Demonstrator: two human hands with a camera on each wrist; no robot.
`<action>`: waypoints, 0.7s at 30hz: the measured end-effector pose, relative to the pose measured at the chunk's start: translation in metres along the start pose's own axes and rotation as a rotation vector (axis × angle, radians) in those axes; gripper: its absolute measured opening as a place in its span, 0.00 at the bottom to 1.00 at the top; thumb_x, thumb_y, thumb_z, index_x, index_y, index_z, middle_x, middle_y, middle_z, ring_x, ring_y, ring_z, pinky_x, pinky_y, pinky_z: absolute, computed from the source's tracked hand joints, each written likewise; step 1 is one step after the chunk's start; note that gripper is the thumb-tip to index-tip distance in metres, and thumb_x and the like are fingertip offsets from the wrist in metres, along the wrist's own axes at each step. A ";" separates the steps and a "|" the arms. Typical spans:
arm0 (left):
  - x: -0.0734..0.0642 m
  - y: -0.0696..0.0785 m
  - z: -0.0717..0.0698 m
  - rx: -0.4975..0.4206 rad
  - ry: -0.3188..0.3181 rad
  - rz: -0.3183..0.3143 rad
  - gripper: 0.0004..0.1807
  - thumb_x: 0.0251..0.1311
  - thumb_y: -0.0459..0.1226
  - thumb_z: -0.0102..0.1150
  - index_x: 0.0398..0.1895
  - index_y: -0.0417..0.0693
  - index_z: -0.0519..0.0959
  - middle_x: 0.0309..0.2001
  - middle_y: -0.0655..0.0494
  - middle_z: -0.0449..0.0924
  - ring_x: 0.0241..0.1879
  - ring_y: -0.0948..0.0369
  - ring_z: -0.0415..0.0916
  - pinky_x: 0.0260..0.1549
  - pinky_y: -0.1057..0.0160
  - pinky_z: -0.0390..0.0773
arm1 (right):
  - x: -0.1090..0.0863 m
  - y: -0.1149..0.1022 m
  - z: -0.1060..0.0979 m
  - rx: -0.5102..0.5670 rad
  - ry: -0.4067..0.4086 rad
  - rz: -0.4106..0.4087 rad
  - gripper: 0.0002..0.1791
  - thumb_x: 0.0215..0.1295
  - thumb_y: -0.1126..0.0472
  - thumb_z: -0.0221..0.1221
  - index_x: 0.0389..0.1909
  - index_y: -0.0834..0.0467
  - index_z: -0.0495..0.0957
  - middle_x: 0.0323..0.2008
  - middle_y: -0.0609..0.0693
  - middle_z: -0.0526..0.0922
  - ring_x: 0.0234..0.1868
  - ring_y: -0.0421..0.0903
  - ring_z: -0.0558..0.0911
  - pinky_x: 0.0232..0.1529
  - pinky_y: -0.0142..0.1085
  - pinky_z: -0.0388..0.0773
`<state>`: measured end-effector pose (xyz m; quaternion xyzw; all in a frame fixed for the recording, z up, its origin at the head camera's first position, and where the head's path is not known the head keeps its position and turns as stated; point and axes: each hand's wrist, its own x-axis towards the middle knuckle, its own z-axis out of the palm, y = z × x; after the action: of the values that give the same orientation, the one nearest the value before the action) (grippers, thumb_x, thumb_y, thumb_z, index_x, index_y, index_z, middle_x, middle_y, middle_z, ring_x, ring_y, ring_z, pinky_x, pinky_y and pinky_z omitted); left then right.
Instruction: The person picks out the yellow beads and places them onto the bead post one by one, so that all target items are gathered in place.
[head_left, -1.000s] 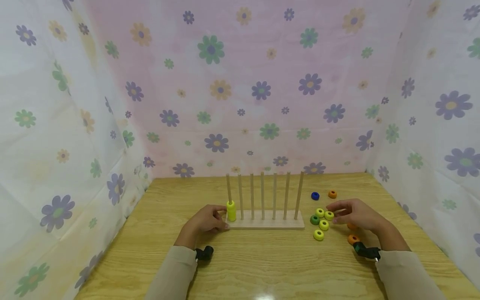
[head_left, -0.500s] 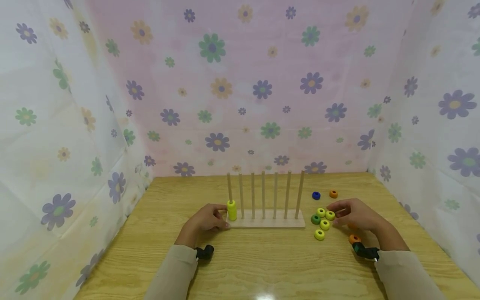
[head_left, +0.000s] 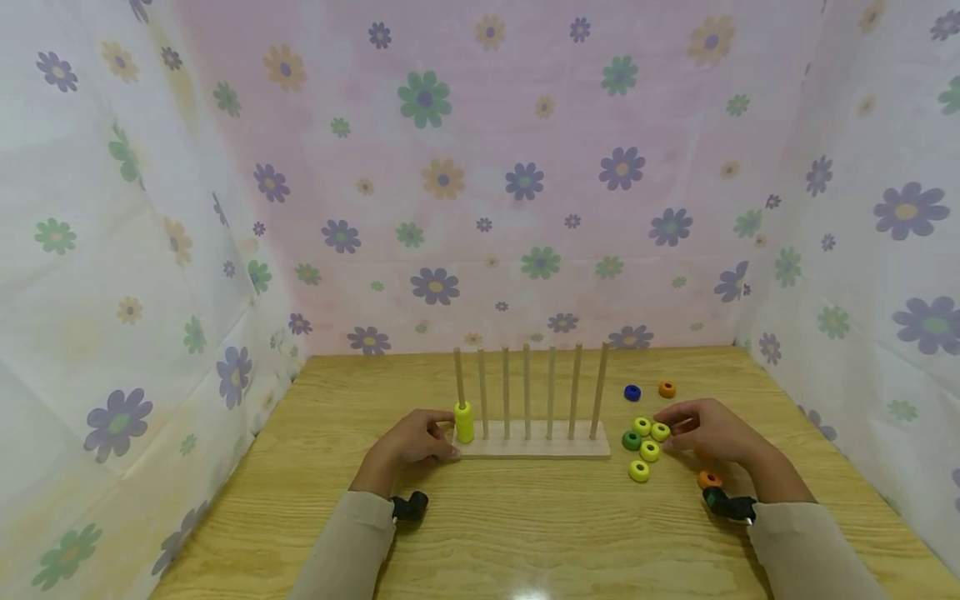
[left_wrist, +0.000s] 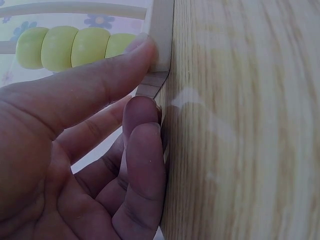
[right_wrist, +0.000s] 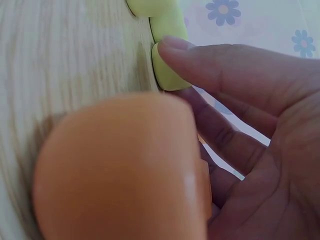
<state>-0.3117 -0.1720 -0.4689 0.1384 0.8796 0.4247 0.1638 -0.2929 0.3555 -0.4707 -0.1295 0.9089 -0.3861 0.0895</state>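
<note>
a flowered cloth (head_left: 480,150) is hung behind and beside the wood-grained bench (head_left: 517,525), on which a wooden rack (head_left: 536,450) with seven upright pegs is stood. the left end of the rack's base is held by the left hand (head_left: 412,439), the thumb laid on the front edge and the index finger reaching to the back of that end (the other fingers are curled in below, as seen at the left wrist). the right hand (head_left: 716,435) is held low over the bench to the rack's right. on the leftmost peg, just beside the left fingers, a stack of four yellow beads (head_left: 464,425) is threaded. a loose yellow bead (head_left: 660,432) is bracketed by the right thumb and index finger, which are parted; whether it is pinched cannot be told. near it three more yellow beads (head_left: 649,451), a green bead (head_left: 632,440), a blue bead (head_left: 632,392) and orange beads (head_left: 709,481) are scattered.
</note>
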 end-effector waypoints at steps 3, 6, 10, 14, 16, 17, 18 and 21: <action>0.000 0.000 0.000 -0.002 -0.001 0.000 0.41 0.59 0.39 0.77 0.75 0.45 0.70 0.40 0.50 0.80 0.31 0.58 0.76 0.31 0.61 0.81 | -0.001 0.000 0.000 0.013 -0.001 0.004 0.28 0.62 0.57 0.73 0.62 0.63 0.81 0.55 0.59 0.85 0.50 0.51 0.84 0.45 0.37 0.84; 0.001 0.000 0.000 -0.009 -0.001 -0.006 0.41 0.59 0.39 0.76 0.76 0.45 0.70 0.40 0.50 0.80 0.32 0.58 0.76 0.31 0.61 0.81 | -0.001 0.000 0.000 0.012 0.000 -0.003 0.28 0.62 0.57 0.73 0.62 0.63 0.81 0.54 0.59 0.85 0.49 0.50 0.84 0.44 0.36 0.84; 0.001 -0.001 0.001 -0.009 0.001 -0.002 0.41 0.59 0.39 0.76 0.76 0.46 0.70 0.40 0.50 0.80 0.31 0.59 0.76 0.31 0.61 0.81 | 0.000 0.001 -0.001 0.004 0.007 0.006 0.27 0.62 0.56 0.73 0.61 0.62 0.82 0.52 0.57 0.85 0.47 0.48 0.84 0.44 0.36 0.83; 0.001 -0.001 0.001 -0.009 0.004 -0.003 0.41 0.59 0.39 0.77 0.75 0.46 0.70 0.40 0.50 0.80 0.31 0.59 0.75 0.30 0.61 0.80 | 0.001 0.002 -0.001 -0.002 0.010 0.000 0.25 0.63 0.56 0.73 0.60 0.61 0.83 0.52 0.57 0.86 0.47 0.48 0.84 0.43 0.36 0.83; 0.001 0.000 0.001 -0.008 0.006 -0.003 0.41 0.59 0.39 0.77 0.75 0.46 0.71 0.39 0.50 0.80 0.30 0.59 0.75 0.30 0.61 0.80 | 0.001 0.001 0.000 0.000 0.013 0.006 0.24 0.63 0.56 0.72 0.59 0.60 0.83 0.52 0.56 0.86 0.47 0.48 0.84 0.43 0.36 0.83; 0.000 0.000 0.001 -0.007 0.005 -0.002 0.41 0.59 0.39 0.77 0.75 0.46 0.71 0.39 0.50 0.80 0.30 0.59 0.75 0.30 0.61 0.80 | 0.001 0.002 0.000 0.000 0.012 0.004 0.24 0.64 0.57 0.72 0.59 0.60 0.83 0.52 0.56 0.86 0.47 0.49 0.84 0.43 0.36 0.83; 0.000 0.000 0.001 -0.005 0.005 -0.001 0.41 0.59 0.39 0.77 0.75 0.46 0.71 0.39 0.50 0.80 0.30 0.59 0.75 0.30 0.61 0.80 | 0.001 0.002 0.000 -0.001 0.011 0.003 0.24 0.64 0.57 0.72 0.59 0.61 0.83 0.52 0.57 0.86 0.47 0.49 0.84 0.43 0.36 0.83; 0.000 0.001 0.000 -0.004 0.005 0.000 0.41 0.59 0.39 0.77 0.75 0.46 0.71 0.39 0.50 0.79 0.30 0.58 0.75 0.30 0.61 0.80 | 0.001 0.001 0.001 -0.011 0.016 0.005 0.22 0.65 0.56 0.71 0.58 0.60 0.84 0.52 0.55 0.86 0.47 0.48 0.84 0.44 0.36 0.82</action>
<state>-0.3114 -0.1714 -0.4686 0.1367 0.8791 0.4269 0.1617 -0.2933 0.3554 -0.4723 -0.1245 0.9121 -0.3817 0.0826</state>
